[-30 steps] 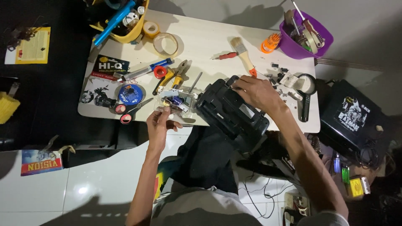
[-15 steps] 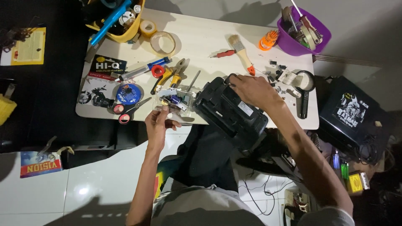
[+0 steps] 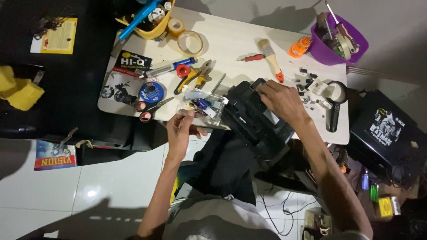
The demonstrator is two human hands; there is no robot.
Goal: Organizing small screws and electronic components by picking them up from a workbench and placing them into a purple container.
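Looking straight down at a pretty cluttered white table point(image 3: 240, 40). The person's right hand point(image 3: 281, 100) lies flat on top of a chunky black device point(image 3: 255, 122) that sits at the near edge of the table, partly hanging over their lap. The fingers are curled over its far top edge, pressed against it, so it's a hold rather than a pinch.

The left hand point(image 3: 181, 130) is at the table's near edge, just left of the black device, with fingertips pinched together on something small. Can't tell what it is, too tiny. Right above that hand sits a clear plastic piece point(image 3: 202, 104) with some blue and metal bits inside it, touching the device's left side.

Around it: red-handled scissors point(image 3: 149, 109) to the left, a round blue disc point(image 3: 151, 92), yellow-handled pliers point(image 3: 195, 76), a roll of tape point(image 3: 190, 43), and a paintbrush point(image 3: 271, 58) further back. A purple bowl point(image 3: 356, 51) full of tools is at the far right corner, and a black magnifying glass point(image 3: 334, 104) lies to the right of the right hand, among scattered small parts.
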